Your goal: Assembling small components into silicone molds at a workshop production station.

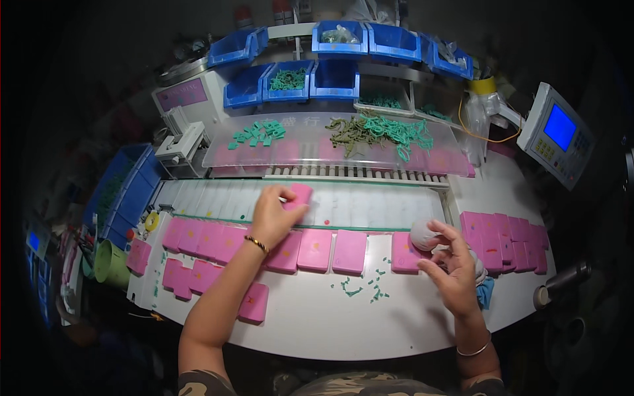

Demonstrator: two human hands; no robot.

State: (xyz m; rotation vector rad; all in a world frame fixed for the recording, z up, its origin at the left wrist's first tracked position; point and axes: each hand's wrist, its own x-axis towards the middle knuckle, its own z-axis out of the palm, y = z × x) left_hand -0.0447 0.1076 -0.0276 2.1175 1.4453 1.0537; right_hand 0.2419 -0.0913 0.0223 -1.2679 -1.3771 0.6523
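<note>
My left hand grips a pink rubber-like block between thumb and fingers, above the pale slatted strip. My right hand is curled around a rounded white cloth bundle; part of the cloth shows behind the palm. That bundle hangs over the right end of a pink block with small coloured marks. Between the hands, more pink blocks stand in a row along the strip, among them a plain-looking one. Small green scraps lie scattered on the white table.
Several pink blocks are stacked at the right. A clear shelf carries green pieces and tangled strands. Blue bins hang behind. At the right is a device with a blue screen; at the left, a blue crate and a green bin.
</note>
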